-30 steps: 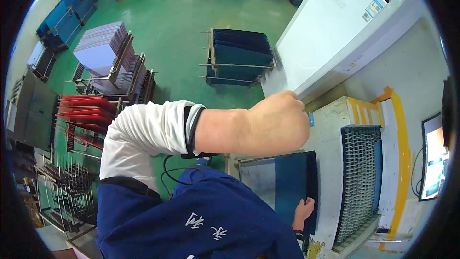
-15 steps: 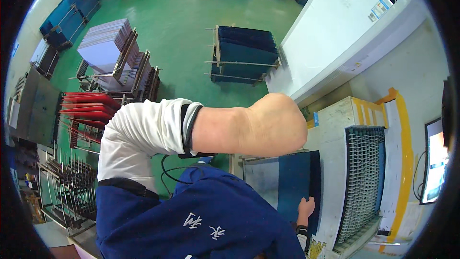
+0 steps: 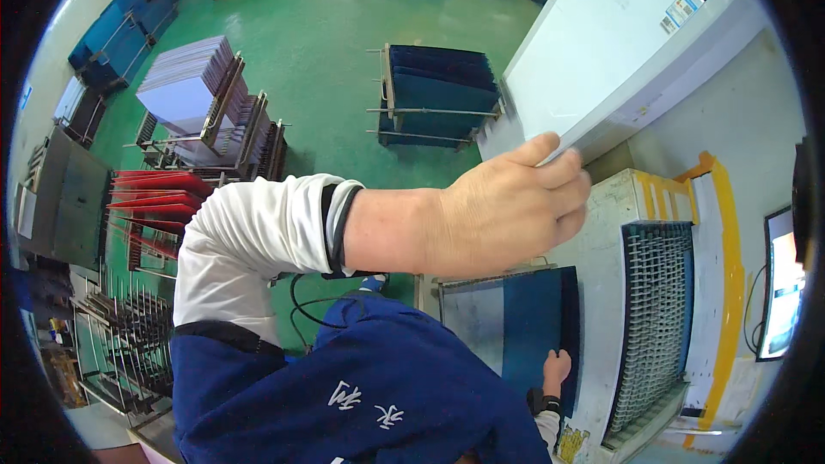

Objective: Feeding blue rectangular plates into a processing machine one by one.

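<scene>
My left hand (image 3: 516,206) is raised across the middle of the view, its arm bent in from the left in a white sleeve. Its fingers are curled in with the thumb close to them; whatever is between them, if anything, is too small to make out. Lower right, my right hand (image 3: 557,366) is closed over the border between a blue flat panel (image 3: 526,326) and a darker navy strip (image 3: 569,314). What its fingers grip is hidden. A greyish surface (image 3: 473,314) adjoins the blue panel on its left, beneath my left hand.
A machine with rows of small rollers (image 3: 650,326) stands at right, near a wall screen (image 3: 778,283). A tall white cabinet (image 3: 593,43) rises beyond it. Racks hold navy panels (image 3: 438,90), pale sheets (image 3: 185,90) and red sheets (image 3: 159,193); a pronged rack (image 3: 129,335) stands at left.
My left hand has swung up from a sharply bent wrist, so its curled fingers and thumb now show. My right hand has shifted slightly rightward in view, still at the panel.
</scene>
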The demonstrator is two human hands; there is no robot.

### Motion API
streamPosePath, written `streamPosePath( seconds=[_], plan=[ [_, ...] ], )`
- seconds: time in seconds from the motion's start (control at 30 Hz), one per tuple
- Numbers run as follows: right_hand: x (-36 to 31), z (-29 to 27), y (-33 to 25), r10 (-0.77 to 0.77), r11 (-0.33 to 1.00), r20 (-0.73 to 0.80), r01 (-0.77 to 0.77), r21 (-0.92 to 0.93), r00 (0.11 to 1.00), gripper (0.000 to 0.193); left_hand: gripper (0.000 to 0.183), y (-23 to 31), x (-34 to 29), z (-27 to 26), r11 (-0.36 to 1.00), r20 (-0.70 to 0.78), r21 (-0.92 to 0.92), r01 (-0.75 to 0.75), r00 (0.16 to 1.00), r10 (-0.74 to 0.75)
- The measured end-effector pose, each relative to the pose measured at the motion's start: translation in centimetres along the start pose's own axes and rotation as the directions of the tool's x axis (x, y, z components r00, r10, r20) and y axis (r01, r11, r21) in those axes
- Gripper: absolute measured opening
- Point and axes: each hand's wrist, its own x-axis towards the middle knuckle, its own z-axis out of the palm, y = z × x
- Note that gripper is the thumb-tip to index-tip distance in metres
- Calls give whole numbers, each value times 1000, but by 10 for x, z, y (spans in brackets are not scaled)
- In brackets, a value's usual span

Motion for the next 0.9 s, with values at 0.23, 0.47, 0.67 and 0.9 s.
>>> streamPosePath(
  seconds=[0.23, 0.47, 0.67, 0.9],
  plan=[
    [-2, 4, 7, 4, 999, 12, -4, 33, 1000, 28, 79, -2, 7, 2, 994, -261, -98, -52, 965, 25],
    [-3, 11, 7, 17, 999, 1, -17, 35, 1000, 35, 89, -1, 9, -1, 977, -435, -165, -138, 899, 53],
    [3, 12, 8, 42, 999, 74, -44, 27, 996, 38, 81, 0, 7, -5, 981, -458, -139, -135, 887, 57],
    [2, 20, 16, 47, 996, 32, -50, 81, 998, 36, 58, -3, 4, -7, 994, -390, 0, -113, 915, 104]
  ],
)
